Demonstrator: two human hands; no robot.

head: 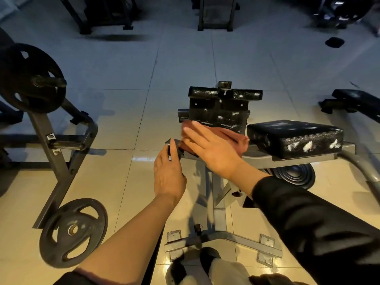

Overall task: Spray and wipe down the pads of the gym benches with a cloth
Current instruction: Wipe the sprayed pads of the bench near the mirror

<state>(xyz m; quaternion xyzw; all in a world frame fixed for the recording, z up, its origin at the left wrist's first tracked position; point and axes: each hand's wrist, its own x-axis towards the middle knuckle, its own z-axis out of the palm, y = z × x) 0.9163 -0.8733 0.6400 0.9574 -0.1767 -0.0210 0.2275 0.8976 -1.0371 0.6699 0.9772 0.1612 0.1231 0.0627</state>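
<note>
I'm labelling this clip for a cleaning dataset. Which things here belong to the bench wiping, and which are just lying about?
In the job:
- cloth, pressed flat by the right hand
- back pad
- seat pad
- bench frame, held at its end by the left hand

Lying about:
- weight plates
- plate rack
- another bench
</note>
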